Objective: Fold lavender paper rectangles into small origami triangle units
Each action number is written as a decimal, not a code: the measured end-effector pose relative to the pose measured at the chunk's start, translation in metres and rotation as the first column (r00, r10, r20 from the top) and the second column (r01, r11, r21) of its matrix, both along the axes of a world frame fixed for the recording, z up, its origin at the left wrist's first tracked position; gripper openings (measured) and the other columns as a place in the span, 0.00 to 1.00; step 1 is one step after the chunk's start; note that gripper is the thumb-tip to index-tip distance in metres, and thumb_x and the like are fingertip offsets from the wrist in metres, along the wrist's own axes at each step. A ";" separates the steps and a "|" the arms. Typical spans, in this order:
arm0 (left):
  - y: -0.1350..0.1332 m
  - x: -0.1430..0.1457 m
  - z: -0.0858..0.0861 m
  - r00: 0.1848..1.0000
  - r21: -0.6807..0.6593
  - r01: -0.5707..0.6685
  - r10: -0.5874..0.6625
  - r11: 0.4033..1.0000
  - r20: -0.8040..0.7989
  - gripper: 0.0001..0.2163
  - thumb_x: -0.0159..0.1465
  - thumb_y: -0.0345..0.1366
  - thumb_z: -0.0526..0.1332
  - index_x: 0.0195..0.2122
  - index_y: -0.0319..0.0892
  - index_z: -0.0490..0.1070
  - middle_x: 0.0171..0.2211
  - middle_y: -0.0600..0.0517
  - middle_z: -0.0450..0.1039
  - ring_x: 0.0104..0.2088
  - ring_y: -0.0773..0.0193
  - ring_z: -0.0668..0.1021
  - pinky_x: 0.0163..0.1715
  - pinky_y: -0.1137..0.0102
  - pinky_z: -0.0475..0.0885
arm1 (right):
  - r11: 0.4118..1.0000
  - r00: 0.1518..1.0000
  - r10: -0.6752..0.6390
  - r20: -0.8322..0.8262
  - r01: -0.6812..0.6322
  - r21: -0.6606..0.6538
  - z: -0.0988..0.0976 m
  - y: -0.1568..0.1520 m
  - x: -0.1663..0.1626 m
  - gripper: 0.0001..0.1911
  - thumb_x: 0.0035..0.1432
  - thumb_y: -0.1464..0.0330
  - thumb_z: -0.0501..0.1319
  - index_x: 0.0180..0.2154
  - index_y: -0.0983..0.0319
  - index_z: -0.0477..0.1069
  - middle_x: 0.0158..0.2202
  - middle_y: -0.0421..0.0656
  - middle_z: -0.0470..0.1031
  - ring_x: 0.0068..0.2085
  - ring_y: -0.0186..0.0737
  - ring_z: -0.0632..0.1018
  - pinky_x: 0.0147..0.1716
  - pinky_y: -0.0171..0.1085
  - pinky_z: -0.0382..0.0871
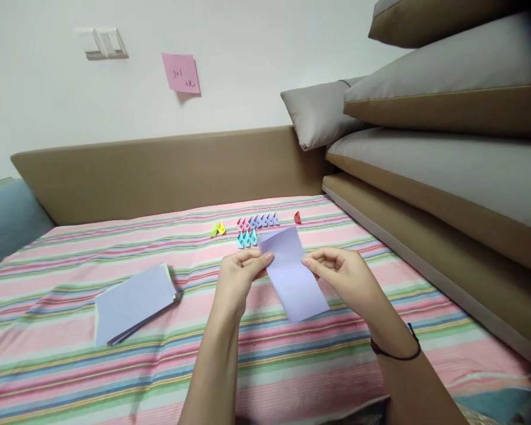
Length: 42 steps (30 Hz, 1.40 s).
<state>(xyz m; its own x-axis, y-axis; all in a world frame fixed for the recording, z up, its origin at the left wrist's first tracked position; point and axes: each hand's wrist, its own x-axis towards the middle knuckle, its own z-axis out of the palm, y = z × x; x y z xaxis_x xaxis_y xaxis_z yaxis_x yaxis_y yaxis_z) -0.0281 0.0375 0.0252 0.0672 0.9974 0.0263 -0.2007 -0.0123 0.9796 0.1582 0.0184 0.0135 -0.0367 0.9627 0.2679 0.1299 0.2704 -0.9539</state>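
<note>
A lavender sheet of paper (294,277) is held up above the striped cloth, tilted, with its lower end towards me. My left hand (243,271) pinches its left edge between thumb and fingers. On the opposite edge, my right hand (334,268) grips it the same way. Just beyond the sheet stand small folded paper pieces: a row of pink and purple ones (259,222), several turquoise ones (246,238), yellow-green ones (218,229) to the left and a red one (297,217) to the right.
A stack of paper sheets (133,304) lies to the left on the striped cloth (194,366). Large grey and brown cushions (446,159) are piled along the right. Behind is a brown backrest (168,171); a pink note (181,74) is stuck on the wall above.
</note>
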 end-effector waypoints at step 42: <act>0.005 0.006 -0.009 0.995 0.004 0.042 -0.041 0.999 -0.093 0.13 0.49 0.42 0.70 0.23 0.35 0.75 0.24 0.49 0.76 0.26 0.65 0.77 0.33 0.70 0.74 | 0.996 0.988 -0.082 -0.130 0.078 -0.038 -0.010 0.009 -0.004 0.13 0.49 0.59 0.67 0.28 0.64 0.74 0.29 0.44 0.77 0.32 0.40 0.77 0.31 0.35 0.70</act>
<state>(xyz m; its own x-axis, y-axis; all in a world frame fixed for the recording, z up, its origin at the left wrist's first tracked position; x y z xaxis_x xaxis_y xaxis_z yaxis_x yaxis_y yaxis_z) -0.0217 0.0421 0.0157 0.1113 0.9935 0.0244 -0.1095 -0.0121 0.9939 0.1544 0.0278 0.0037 0.0742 0.9694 0.2339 0.0229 0.2328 -0.9722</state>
